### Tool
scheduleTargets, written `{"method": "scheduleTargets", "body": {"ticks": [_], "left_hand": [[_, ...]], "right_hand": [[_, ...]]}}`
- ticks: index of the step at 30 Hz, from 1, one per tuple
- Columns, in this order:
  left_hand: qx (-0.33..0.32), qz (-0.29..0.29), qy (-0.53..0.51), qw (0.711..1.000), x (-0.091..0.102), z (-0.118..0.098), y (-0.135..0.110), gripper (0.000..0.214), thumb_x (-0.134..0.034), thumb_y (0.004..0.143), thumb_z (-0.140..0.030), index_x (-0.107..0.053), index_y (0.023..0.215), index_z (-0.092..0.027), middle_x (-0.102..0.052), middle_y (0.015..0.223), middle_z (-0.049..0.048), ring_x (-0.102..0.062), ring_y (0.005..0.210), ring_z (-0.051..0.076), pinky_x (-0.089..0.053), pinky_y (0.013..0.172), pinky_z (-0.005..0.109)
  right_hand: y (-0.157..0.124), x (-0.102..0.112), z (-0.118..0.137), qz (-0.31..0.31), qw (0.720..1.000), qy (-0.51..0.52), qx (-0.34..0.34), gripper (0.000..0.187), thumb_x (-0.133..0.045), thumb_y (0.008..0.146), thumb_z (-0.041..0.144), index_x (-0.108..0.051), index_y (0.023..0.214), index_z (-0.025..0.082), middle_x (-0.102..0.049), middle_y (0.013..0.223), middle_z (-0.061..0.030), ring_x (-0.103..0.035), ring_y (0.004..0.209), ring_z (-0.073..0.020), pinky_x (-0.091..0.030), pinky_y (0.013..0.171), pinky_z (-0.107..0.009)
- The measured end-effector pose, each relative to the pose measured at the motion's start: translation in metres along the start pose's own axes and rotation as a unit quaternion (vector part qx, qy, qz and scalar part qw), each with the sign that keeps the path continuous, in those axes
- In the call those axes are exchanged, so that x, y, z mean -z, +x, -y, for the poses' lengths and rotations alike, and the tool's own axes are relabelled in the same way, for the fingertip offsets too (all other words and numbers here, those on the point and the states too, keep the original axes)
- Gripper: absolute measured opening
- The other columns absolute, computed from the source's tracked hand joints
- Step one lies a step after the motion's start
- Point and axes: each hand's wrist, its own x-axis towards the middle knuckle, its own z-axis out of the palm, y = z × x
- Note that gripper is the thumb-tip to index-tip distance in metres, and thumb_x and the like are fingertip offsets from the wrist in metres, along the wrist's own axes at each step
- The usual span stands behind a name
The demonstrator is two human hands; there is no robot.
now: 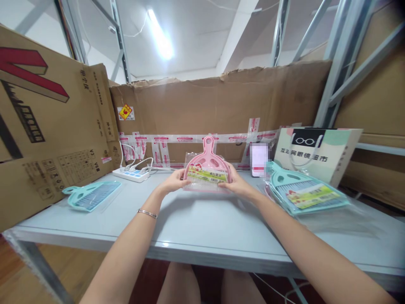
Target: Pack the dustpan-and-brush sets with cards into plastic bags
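Between my two hands is a pink dustpan set (208, 162) in a clear plastic bag with a green printed label, its looped handle pointing up. My left hand (173, 180) grips its left edge, thumb in front. On the opposite edge, my right hand (233, 181) is closed the same way. The set is held upright over the table, close to its surface; whether its lower edge touches cannot be told. To the right lie stacked turquoise dustpan sets (308, 192) in clear bags. Another turquoise dustpan set (93, 195) lies flat at the left.
A white power strip (131, 174) with plugged cables sits at the back left of the table (202, 228). A phone (259, 159) stands upright near a paper bag (319, 154) at the right. Cardboard walls (202, 105) enclose the back and left; metal shelf posts rise behind.
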Motion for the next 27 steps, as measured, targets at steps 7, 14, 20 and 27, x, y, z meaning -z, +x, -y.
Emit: {"method": "scheduleTargets", "body": {"ticks": [7,14,20,27], "left_hand": [[0.015,-0.009,0.019,1.0,-0.003,0.001,-0.002,0.041,-0.064,0.061,-0.017,-0.06,0.103,-0.014,-0.065,0.102,0.008,-0.059,0.089,0.02,-0.046,0.069,0.025],[0.108,-0.018,0.012,0.994,-0.005,-0.003,-0.003,0.033,-0.065,0.065,-0.029,-0.064,0.097,-0.019,-0.066,0.091,0.0035,-0.059,0.076,0.015,-0.042,0.056,0.02],[0.152,-0.213,-0.048,0.964,-0.016,0.009,0.011,0.023,-0.058,0.073,-0.038,-0.06,0.074,-0.015,-0.055,0.053,0.0005,-0.05,0.046,0.011,-0.035,0.041,0.02],[0.096,-0.191,-0.186,0.959,-0.031,0.006,0.012,0.039,-0.064,0.071,-0.035,-0.046,0.102,-0.019,-0.064,0.077,0.0018,-0.061,0.057,0.012,-0.053,0.056,0.028]], "right_hand": [[-0.001,0.001,-0.002,0.003,1.0,-0.02,-0.008,0.08,-0.07,0.055,0.011,-0.033,0.125,0.024,-0.037,0.137,-0.008,-0.032,0.129,-0.0219,-0.021,0.108,-0.04],[-0.003,0.0,0.0,0.049,0.999,-0.007,-0.016,0.079,-0.071,0.054,0.012,-0.038,0.125,0.023,-0.043,0.133,-0.0073,-0.036,0.126,-0.0218,-0.023,0.107,-0.037],[-0.005,0.0,0.007,-0.084,0.98,-0.175,0.05,0.071,-0.072,0.06,0.026,-0.045,0.125,0.029,-0.042,0.131,-0.007,-0.035,0.126,-0.0264,-0.02,0.107,-0.047],[0.005,-0.017,-0.008,-0.06,0.991,-0.12,0.009,0.012,-0.061,0.074,0.033,-0.061,0.079,0.022,-0.064,0.085,-0.0037,-0.06,0.082,-0.0191,-0.046,0.083,-0.038]]}}
